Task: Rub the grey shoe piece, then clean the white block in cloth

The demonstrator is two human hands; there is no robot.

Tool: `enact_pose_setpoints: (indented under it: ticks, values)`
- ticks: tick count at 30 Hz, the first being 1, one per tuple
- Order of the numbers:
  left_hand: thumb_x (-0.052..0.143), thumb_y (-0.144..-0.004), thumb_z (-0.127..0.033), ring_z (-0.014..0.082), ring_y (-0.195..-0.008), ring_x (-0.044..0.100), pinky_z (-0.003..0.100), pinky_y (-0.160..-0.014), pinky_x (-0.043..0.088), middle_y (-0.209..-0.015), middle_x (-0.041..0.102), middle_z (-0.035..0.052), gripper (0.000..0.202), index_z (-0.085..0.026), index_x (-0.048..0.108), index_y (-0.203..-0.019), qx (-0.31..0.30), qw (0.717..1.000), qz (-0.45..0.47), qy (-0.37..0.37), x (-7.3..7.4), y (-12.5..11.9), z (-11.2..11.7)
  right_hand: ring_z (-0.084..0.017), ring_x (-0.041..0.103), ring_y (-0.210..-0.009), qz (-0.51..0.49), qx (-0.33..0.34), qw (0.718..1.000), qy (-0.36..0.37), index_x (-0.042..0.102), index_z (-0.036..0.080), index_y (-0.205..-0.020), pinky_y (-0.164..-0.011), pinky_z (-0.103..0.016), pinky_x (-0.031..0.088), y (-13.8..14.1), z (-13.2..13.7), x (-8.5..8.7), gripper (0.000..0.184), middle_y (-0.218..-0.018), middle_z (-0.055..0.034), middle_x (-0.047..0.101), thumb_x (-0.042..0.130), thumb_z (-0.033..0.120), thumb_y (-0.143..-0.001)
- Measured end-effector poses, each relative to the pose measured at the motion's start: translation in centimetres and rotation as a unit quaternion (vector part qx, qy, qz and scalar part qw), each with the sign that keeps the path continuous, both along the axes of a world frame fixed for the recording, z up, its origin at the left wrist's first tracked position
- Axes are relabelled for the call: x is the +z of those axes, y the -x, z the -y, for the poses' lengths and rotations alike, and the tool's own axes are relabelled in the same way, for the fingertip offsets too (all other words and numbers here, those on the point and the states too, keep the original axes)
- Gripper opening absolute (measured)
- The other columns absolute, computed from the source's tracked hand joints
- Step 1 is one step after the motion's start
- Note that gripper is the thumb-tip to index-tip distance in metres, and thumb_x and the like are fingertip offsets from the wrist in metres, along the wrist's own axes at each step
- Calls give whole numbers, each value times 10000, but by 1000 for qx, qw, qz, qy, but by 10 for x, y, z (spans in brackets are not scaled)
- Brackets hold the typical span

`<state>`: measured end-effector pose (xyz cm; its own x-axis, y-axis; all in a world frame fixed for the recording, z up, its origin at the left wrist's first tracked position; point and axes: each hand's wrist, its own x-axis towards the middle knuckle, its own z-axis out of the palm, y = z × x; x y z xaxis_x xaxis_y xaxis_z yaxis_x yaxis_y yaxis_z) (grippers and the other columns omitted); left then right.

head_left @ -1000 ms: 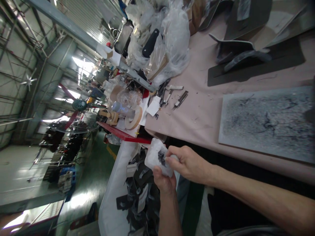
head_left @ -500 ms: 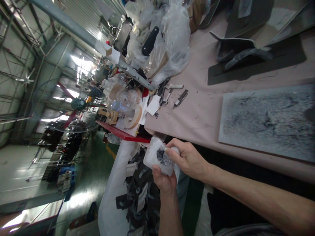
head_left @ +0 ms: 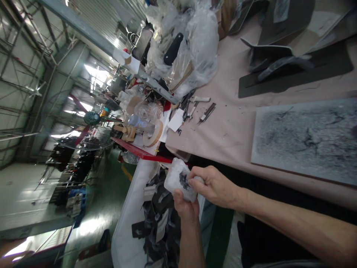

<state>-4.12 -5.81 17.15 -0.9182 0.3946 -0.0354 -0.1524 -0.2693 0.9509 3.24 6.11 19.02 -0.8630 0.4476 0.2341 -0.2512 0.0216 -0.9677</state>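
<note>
A small clear plastic bag (head_left: 175,176) with a dark clump inside is held in front of me, just off the table's near edge. My left hand (head_left: 184,206) comes up from below and grips the bag's lower end with thumb and fingers closed. From the right, my right hand (head_left: 214,184) has its fingers curled onto the bag's top, the fingertips pressed at the dark clump. What the dark clump is cannot be made out.
A pinkish worktable (head_left: 223,123) carries a grey speckled mat (head_left: 306,137), dark cut sheets (head_left: 279,63), small hand tools (head_left: 199,108) and heaped plastic bags (head_left: 192,48). Tape rolls (head_left: 152,134) sit on a red-edged shelf. A white bin of dark scraps (head_left: 158,223) stands below. A fan (head_left: 92,119) stands farther left.
My right fingers have shifted a little on the bag, lifting off and curling back down onto the dark clump. The view has drifted slightly.
</note>
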Motion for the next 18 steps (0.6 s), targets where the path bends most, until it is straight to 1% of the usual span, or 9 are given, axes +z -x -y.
enact_pose_setpoints:
  ticks: [3, 4, 7, 8, 11, 12, 13, 16, 18]
  values:
    - [711, -736, -651, 332, -1221, 614, 416, -1005, 530, -1234, 689, 90, 691, -238, 637, -1284, 4, 1000, -2, -15, -1, 0, 1, -104, 452, -548, 8, -43, 999, 30, 610, 176, -852, -537, -229, 336, 2, 2, 3, 194, -632, 29, 530, 490, 318, -906]
    - [707, -739, -648, 330, -1220, 615, 413, -1004, 531, -1236, 688, 88, 680, -239, 642, -1278, 3, 1000, 1, -18, 0, -1, 2, -102, 445, -540, 8, -37, 999, 27, 606, 175, -856, -534, -228, 332, 3, 2, 4, 195, -625, 31, 522, 483, 318, -907]
    - [747, -714, -614, 326, -1212, 620, 398, -996, 535, -1241, 687, 82, 669, -245, 652, -1263, 2, 1000, 9, -6, 2, -2, 2, -92, 400, -506, 7, 20, 1000, -21, 585, 182, -777, -520, -226, 308, 3, 2, 5, 172, -571, 47, 469, 486, 277, -881]
    - [763, -698, -611, 329, -1211, 620, 398, -996, 535, -1243, 686, 85, 682, -243, 653, -1262, 5, 1000, 8, -3, 2, -2, 2, -93, 404, -509, 11, 22, 999, -27, 587, 183, -766, -522, -226, 310, 3, 2, 5, 171, -572, 45, 477, 491, 275, -876]
    - [755, -693, -639, 338, -1207, 622, 405, -991, 538, -1232, 690, 97, 697, -230, 663, -1250, 17, 1000, 6, -12, 3, -2, 1, -106, 446, -535, 26, -39, 999, 12, 614, 179, -838, -534, -230, 334, 3, 3, 5, 195, -614, 27, 532, 488, 314, -901]
    - [743, -702, -645, 338, -1201, 625, 405, -985, 542, -1225, 693, 98, 688, -226, 667, -1243, 17, 1000, 4, -16, 4, -1, 1, -108, 452, -536, 26, -49, 998, 22, 617, 178, -870, -534, -230, 337, 2, 3, 5, 203, -617, 26, 536, 482, 324, -911]
    - [737, -710, -642, 337, -1198, 627, 404, -979, 544, -1221, 695, 98, 678, -223, 669, -1239, 15, 1000, 4, -18, 4, -1, 1, -107, 447, -529, 22, -40, 999, 21, 615, 178, -884, -531, -229, 335, 2, 4, 5, 200, -606, 32, 526, 479, 321, -915]
    - [770, -688, -608, 331, -1194, 629, 391, -969, 547, -1213, 700, 89, 675, -228, 669, -1237, 10, 1000, 6, -13, 5, 1, 1, -102, 427, -515, 5, 29, 999, -23, 606, 184, -816, -527, -225, 322, 3, 5, 4, 174, -570, 43, 491, 488, 281, -898]
    - [775, -672, -621, 335, -1206, 621, 393, -985, 538, -1222, 696, 92, 709, -226, 661, -1250, 14, 1000, 6, -11, 5, 1, 2, -106, 453, -541, 9, 12, 1000, -17, 615, 182, -826, -545, -228, 336, 5, 5, 3, 181, -607, 31, 525, 489, 287, -902]
